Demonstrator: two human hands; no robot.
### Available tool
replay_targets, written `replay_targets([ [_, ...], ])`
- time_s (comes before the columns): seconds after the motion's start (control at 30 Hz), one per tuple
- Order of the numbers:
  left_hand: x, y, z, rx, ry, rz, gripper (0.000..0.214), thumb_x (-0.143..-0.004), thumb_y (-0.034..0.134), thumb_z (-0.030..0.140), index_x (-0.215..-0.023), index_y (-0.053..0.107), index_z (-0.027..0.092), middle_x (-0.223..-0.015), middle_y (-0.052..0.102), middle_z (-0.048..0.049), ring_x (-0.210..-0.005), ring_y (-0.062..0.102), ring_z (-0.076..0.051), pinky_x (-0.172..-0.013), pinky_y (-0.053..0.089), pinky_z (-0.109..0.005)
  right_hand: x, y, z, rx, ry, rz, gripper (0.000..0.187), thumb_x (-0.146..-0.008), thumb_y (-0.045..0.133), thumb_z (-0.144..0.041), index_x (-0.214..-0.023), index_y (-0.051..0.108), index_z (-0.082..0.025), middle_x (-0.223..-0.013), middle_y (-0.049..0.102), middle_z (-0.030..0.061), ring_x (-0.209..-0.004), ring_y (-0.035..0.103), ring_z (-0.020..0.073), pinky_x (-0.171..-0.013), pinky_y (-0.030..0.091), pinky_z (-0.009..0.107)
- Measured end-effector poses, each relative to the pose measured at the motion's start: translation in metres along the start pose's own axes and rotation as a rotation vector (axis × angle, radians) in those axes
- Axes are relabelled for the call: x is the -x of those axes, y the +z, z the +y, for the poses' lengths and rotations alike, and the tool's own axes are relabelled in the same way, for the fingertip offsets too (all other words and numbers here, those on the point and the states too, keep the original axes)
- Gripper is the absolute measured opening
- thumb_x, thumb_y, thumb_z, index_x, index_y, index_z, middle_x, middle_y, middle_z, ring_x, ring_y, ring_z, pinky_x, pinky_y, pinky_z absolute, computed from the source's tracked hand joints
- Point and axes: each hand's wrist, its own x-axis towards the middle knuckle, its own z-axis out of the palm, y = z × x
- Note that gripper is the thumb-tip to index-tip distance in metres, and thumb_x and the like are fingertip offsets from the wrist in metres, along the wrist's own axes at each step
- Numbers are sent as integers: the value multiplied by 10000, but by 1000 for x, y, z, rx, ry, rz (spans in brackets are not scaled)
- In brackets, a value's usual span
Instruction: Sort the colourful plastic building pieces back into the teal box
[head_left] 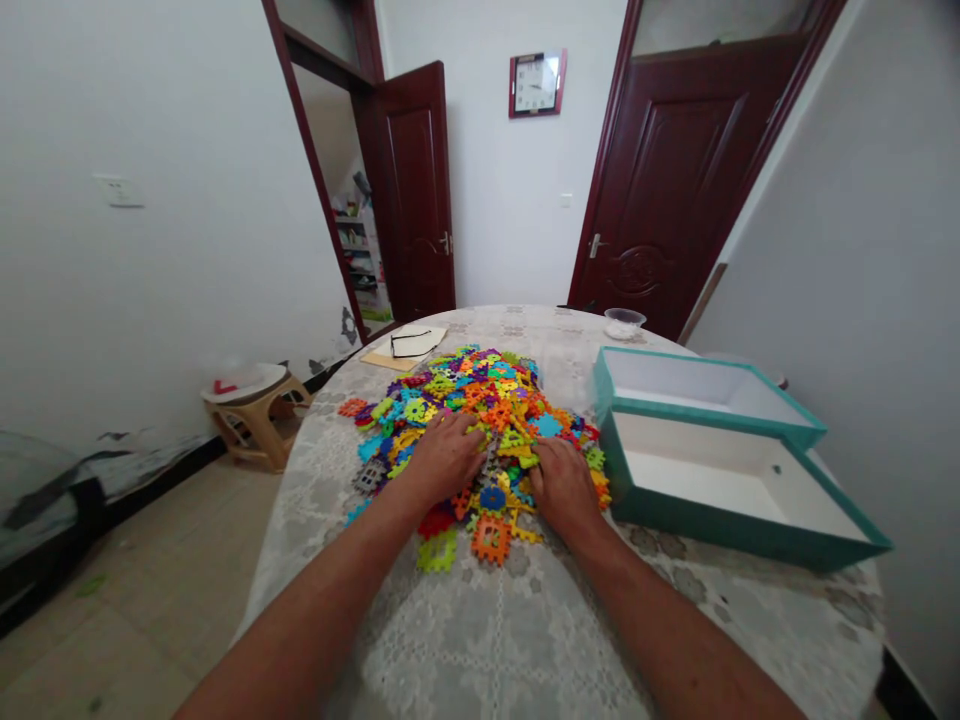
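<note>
- Lower centre: surface [487, 645], covered with a pale, patterned cloth.
- Centre, near edge of the pile: lime-green square piece [438, 552] and, to its right in the frame, orange square piece [491, 555].
- Right of centre: right hand [562, 478], fingers bent against the pile's right part; whether it grips a piece cannot be told.
- Centre: left hand [452, 452], lying on the pile, fingers curled; its grip likewise cannot be told.
- Centre: pile of multicoloured plastic pieces [499, 385], heaped around and beyond both hands.
- Right: near teal box [727, 530], white inside, just beside the pile; behind it, far teal box [690, 375].
- Left of centre, beyond the pile: glasses [411, 345] on paper [382, 358].
- Right of centre, far edge of the surface: clear bowl [625, 318].
- Upper centre: square wall clock [536, 84], between two dark-red doors [411, 190].
</note>
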Motion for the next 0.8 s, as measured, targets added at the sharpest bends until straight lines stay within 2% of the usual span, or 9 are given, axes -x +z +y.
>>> replay_targets([
  [0.17,33,-17,-30,9,-75,-21,182,-988,593,263,-1022,771,251,-1271,678,-117,-1194,618,-289,-1088,465,-509,-1,3,4,-11,-8,21,355,-981,507,-179,-1269,712,-147,-1339,693,153,-1280,568,281,-1146,408,421],
  [0.27,61,-21,-41,48,-151,-9,273,-1007,600,382,-1204,744,260,-1398,637,-121,-1321,561,-317,-1164,406,-546,2,7,5,-46,-48,90,398,-971,480,-160,-1312,681,-120,-1332,693,167,-1267,580,295,-1144,423,460],
  [0.37,89,-22,-47,67,-322,-47,663,-914,696,618,-1469,596,271,-1583,499,-160,-1476,433,-396,-1217,340,-614,8,7,0,-72,-118,120,424,-988,492,-213,-1377,639,-128,-1389,663,173,-1310,565,310,-1168,406,506],
  [0.47,109,-19,-51,120,-464,-174,1075,-732,804,755,-1615,433,267,-1684,356,-217,-1532,346,-488,-1208,327,-683,16,2,-11,-88,-197,79,487,-1029,530,-366,-1470,577,-165,-1480,602,180,-1394,517,336,-1205,361,561],
  [0.57,119,-11,-47,205,-458,-272,1252,-617,861,788,-1654,368,289,-1726,286,-217,-1555,300,-518,-1208,331,-694,25,-6,-26,-102,-269,-12,652,-1008,587,-527,-1571,479,-218,-1585,510,178,-1467,455,366,-1229,312,623],
  [0.7,118,1,-25,199,-414,-306,1372,-499,919,782,-1663,353,324,-1754,232,-199,-1594,155,-551,-1217,260,-745,31,-10,-40,-110,-352,-121,945,-882,718,-631,-1653,346,-233,-1692,362,179,-1542,355,398,-1244,278,668],
  [0.77,115,7,-12,188,-399,-295,1374,-502,909,796,-1664,350,321,-1753,242,-195,-1603,138,-536,-1229,217,-757,33,-8,-43,-111,-383,-151,961,-857,746,-608,-1651,347,-242,-1713,327,169,-1558,331,395,-1255,271,663],
  [0.8,113,9,-6,185,-387,-275,1327,-546,886,805,-1661,357,319,-1751,252,-189,-1606,152,-519,-1235,205,-755,33,-7,-45,-109,-389,-158,932,-862,744,-591,-1642,365,-249,-1718,323,160,-1559,332,390,-1258,270,657],
])
